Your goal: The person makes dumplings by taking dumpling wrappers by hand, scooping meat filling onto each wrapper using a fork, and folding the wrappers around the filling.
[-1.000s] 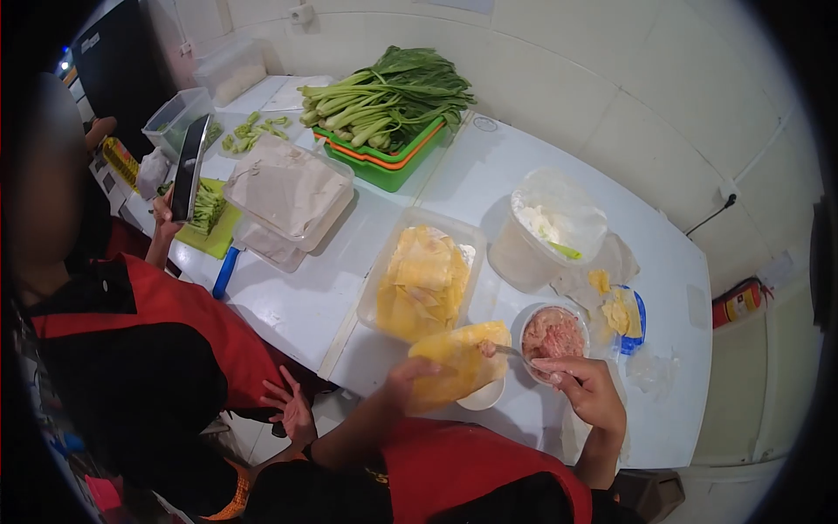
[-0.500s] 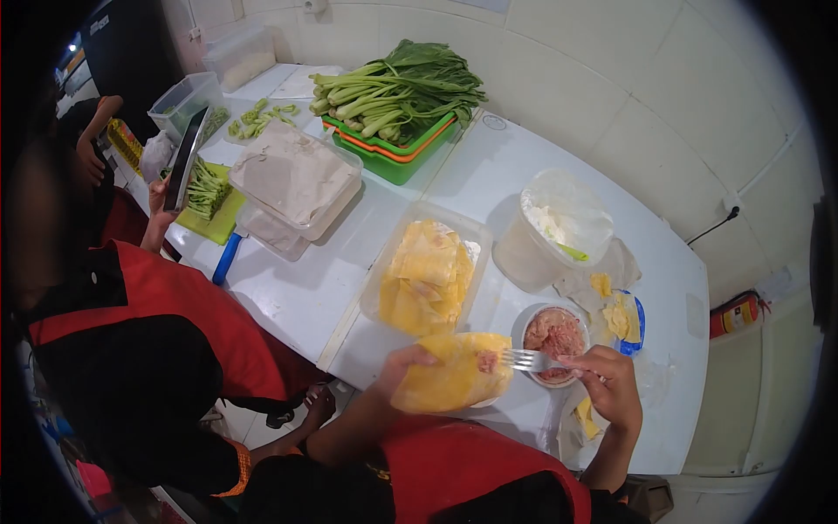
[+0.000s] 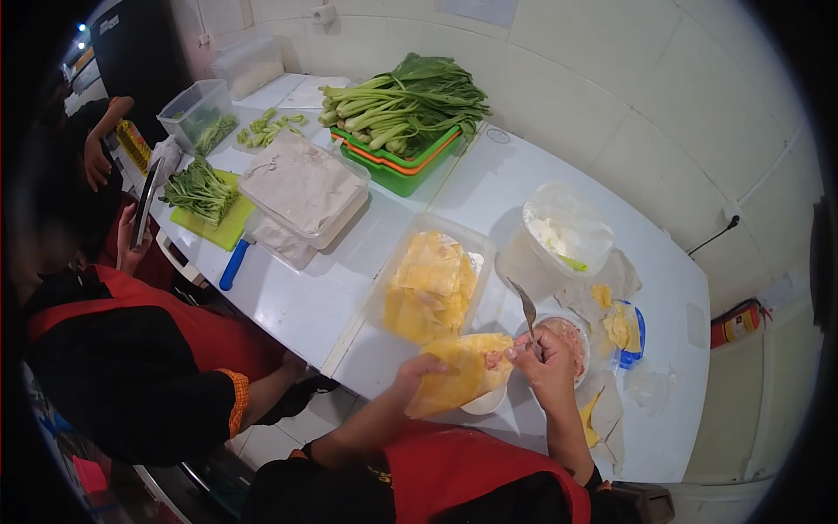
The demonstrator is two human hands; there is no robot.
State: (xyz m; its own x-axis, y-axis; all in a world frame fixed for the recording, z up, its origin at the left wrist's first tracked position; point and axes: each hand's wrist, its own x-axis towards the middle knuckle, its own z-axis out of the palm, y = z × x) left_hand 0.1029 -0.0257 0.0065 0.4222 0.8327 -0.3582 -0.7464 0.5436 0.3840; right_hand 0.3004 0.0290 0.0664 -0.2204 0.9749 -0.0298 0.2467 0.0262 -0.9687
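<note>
My left hand (image 3: 422, 374) is closed on the near-left edge of a yellow dough wrapper (image 3: 454, 382), held up over the table. A small dab of pink minced meat (image 3: 497, 360) sits near the wrapper's right end. My right hand (image 3: 550, 362) grips a fork (image 3: 525, 302), its tines tilted up and away, and its fingertips touch the wrapper's right edge beside the meat. Behind that hand is a round bowl of minced meat (image 3: 576, 342), partly hidden. Below the wrapper shows a small white bowl (image 3: 487, 403). A stack of yellow wrappers (image 3: 429, 284) lies in a clear plastic container (image 3: 381, 307).
A lined white bucket (image 3: 525, 255) stands behind the meat bowl. Leafy greens (image 3: 410, 100) fill a green basket (image 3: 397, 179). Left are a covered container (image 3: 305, 188), a blue-handled knife (image 3: 233, 265) and a cutting board (image 3: 229, 229). A person beside me holds a dark flat device (image 3: 147, 201).
My right hand has moved left to the wrapper's edge, and the fork has swung from pointing at the meat to tines upward. The neighbouring person's device has shifted left and lower.
</note>
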